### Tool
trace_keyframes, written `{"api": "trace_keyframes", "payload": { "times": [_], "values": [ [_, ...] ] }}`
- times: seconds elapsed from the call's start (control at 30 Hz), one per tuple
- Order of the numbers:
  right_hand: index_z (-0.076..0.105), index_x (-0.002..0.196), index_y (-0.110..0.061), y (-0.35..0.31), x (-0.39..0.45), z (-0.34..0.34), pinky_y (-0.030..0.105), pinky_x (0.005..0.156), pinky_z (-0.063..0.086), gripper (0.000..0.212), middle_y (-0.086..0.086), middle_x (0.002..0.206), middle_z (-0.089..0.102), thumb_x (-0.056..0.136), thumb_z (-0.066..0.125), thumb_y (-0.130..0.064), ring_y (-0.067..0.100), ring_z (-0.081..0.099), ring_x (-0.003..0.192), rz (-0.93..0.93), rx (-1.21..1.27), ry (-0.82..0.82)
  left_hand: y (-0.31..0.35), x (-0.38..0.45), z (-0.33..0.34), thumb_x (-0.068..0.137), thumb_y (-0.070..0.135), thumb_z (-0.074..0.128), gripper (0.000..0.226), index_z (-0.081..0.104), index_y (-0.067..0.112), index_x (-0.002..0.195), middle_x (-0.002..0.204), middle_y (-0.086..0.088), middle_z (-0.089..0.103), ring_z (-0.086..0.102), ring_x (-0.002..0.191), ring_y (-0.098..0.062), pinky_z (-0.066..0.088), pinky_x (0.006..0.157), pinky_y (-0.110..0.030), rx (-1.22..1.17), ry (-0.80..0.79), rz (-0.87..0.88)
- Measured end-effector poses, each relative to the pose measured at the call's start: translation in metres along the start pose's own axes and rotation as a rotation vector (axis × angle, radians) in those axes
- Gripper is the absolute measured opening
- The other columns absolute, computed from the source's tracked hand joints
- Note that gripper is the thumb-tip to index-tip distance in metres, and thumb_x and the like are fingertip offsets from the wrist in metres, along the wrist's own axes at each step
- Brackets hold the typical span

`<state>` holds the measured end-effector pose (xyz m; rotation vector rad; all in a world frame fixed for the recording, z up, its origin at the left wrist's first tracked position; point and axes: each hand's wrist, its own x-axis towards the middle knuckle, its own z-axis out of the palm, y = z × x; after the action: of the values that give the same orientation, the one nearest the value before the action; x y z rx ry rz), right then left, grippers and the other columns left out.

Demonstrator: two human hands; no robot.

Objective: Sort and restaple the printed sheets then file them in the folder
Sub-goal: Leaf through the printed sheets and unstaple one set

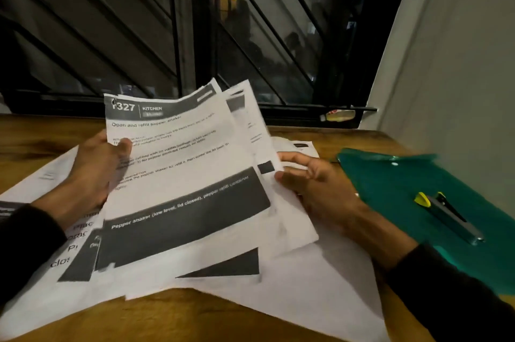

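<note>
Sheets (156,283) lie loose on the wooden table (195,316) nearest you, and above them your left hand (94,171) pinches a fanned stack (184,174) by its left edge, thumb on top, while your right hand (312,185) curls round the right edge. Sorting looks to be the step in hand; next, square the stack's edges before reaching right for the stapler (448,216) lying on the green folder (390,183). Beyond: barred dark window (223,35), wall (459,63) to the right.

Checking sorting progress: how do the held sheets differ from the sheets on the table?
The held sheets are lifted and tilted, fanned between the left hand and right hand; the table sheets lie flat and spread out. The held top page reads upright; some table print reads upside down. Both are grey-banded white printouts.
</note>
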<state>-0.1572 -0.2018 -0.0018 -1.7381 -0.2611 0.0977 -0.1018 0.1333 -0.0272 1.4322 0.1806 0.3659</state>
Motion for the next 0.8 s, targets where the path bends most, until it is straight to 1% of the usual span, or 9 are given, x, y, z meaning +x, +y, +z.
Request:
{"api": "trace_keyframes", "payload": {
  "times": [0.1,0.2,0.23,0.33,0.37,0.43,0.53,0.7,0.8],
  "values": [
    [0.057,0.126,-0.025,0.007,-0.001,0.018,0.044,0.077,0.059,0.038,0.004,0.119,0.068,0.098,0.046,-0.001,0.027,0.068,0.102,-0.028,-0.006,-0.139,-0.001,-0.001,0.002,0.102,0.007,0.048,0.031,0.062,0.019,0.127,0.121,-0.004,0.069,0.067,0.107,-0.028,0.054,0.081,-0.035,0.05,-0.015,-0.003],
    [0.057,0.128,-0.025,0.008,0.0,0.019,0.037,0.071,0.059,0.035,0.002,0.117,0.069,0.1,0.045,-0.008,0.023,0.07,0.1,-0.034,-0.046,-0.191,0.001,-0.008,0.006,0.099,0.0,0.051,0.032,0.062,0.016,0.124,0.11,0.0,0.071,0.073,0.082,-0.013,0.057,0.057,-0.022,0.068,-0.084,0.001],
    [0.059,0.125,-0.023,0.007,0.001,0.017,0.034,0.069,0.059,0.029,0.003,0.113,0.071,0.101,0.047,-0.014,0.022,0.071,0.096,-0.051,-0.069,-0.165,0.001,-0.009,0.007,0.098,-0.002,0.051,0.034,0.061,0.016,0.124,0.11,-0.001,0.071,0.073,0.08,-0.011,0.056,0.057,-0.021,0.072,-0.094,0.009],
    [0.063,0.108,-0.013,0.006,0.007,-0.004,0.03,0.067,0.058,0.02,0.002,0.095,0.072,0.097,0.053,-0.027,0.016,0.069,0.082,-0.137,-0.34,0.103,0.0,-0.008,0.005,0.096,-0.005,0.053,0.038,0.06,0.016,0.127,0.122,-0.009,0.068,0.069,0.1,-0.022,0.054,0.076,-0.032,0.042,-0.092,0.027],
    [0.062,0.111,-0.014,0.006,0.009,-0.013,0.027,0.066,0.055,0.026,-0.001,0.095,0.07,0.093,0.059,-0.033,0.014,0.066,0.083,-0.118,-0.491,0.196,0.0,-0.007,0.005,0.096,-0.005,0.053,0.039,0.059,0.016,0.128,0.123,-0.01,0.067,0.067,0.104,-0.026,0.052,0.08,-0.034,0.032,-0.088,0.022],
    [0.054,0.128,-0.018,0.007,0.01,-0.025,0.019,0.063,0.045,0.053,-0.002,0.114,0.064,0.085,0.068,-0.046,0.012,0.059,0.094,0.02,-0.732,0.288,-0.002,-0.006,0.004,0.095,-0.004,0.055,0.039,0.059,0.017,0.127,0.122,-0.008,0.068,0.066,0.105,-0.028,0.051,0.081,-0.035,0.024,-0.072,0.018],
    [0.04,0.142,-0.018,0.008,0.008,-0.028,0.016,0.06,0.04,0.083,0.0,0.13,0.056,0.075,0.074,-0.053,0.013,0.054,0.097,0.169,-0.805,0.218,-0.005,-0.003,0.001,0.095,-0.002,0.056,0.032,0.063,0.023,0.114,0.115,-0.004,0.07,0.067,0.098,-0.022,0.05,0.075,-0.033,0.014,-0.041,0.014],
    [0.046,0.131,-0.011,0.008,0.007,-0.018,0.018,0.059,0.05,0.071,-0.013,0.085,0.05,0.075,0.08,-0.037,0.008,0.056,0.077,0.117,-0.762,0.173,-0.008,0.002,-0.002,0.095,0.001,0.059,0.028,0.062,0.027,0.101,0.106,0.005,0.07,0.066,0.098,-0.02,0.048,0.074,-0.03,0.027,0.0,0.002],
    [0.047,0.13,-0.009,0.009,0.01,-0.016,0.018,0.057,0.048,0.069,-0.013,0.082,0.05,0.074,0.081,-0.031,0.006,0.055,0.071,0.123,-0.72,0.215,-0.01,0.003,-0.003,0.095,0.001,0.058,0.028,0.062,0.026,0.107,0.11,0.003,0.07,0.067,0.098,-0.02,0.049,0.075,-0.032,0.019,-0.008,-0.004]
  ]
}}
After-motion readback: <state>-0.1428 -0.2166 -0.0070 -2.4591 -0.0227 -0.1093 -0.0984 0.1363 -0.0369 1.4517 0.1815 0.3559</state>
